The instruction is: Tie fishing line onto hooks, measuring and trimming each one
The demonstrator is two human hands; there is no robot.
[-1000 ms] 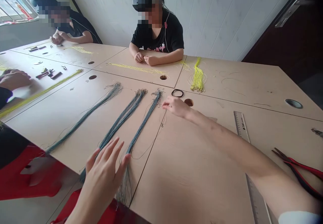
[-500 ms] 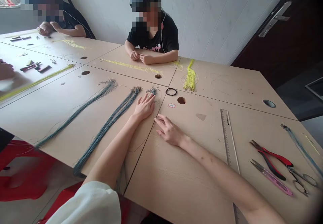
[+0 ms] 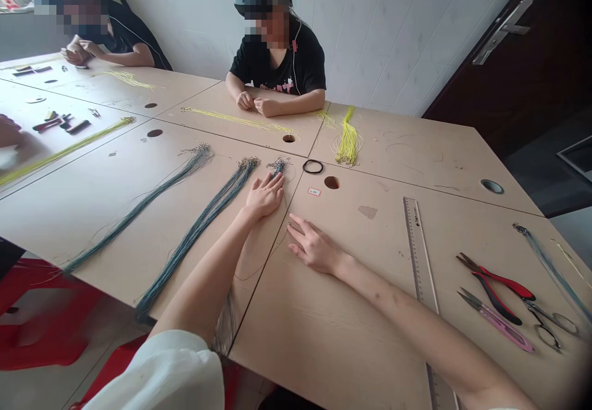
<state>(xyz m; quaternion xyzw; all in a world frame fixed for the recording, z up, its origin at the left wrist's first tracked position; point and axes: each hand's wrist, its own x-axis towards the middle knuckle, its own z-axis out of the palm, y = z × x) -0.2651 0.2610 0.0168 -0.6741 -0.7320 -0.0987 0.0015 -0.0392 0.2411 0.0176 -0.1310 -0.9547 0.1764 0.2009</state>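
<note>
Whitish wall panels stand behind a light wooden surface. Taking the left hand as the clock's centre, a seated co-worker in a dark top is at 10 o'clock, and yellow strands lie stretched out at 9. Nearer, also at 9, runs the first teal bundle; the second teal bundle lies at 8, near the left forearm. Beneath the left hand is the third teal bundle, its clasp end showing past the fingertips at 1 o'clock and much of its length hidden. That grip is flat, fingers extended and slightly apart, touching the bundle without curling round it. Another co-worker sits across at 12. At 4, the right hand has bent fingers beside a loose thin strand; whether that grip pinches it, I cannot tell. A black ring lies at 2, a small label at 3, a yellow bundle farther off at 2. Between 3 and 4 come a ruler, red-and-black pliers, pink snips and scissors; a fourth teal bundle is at 3.
</note>
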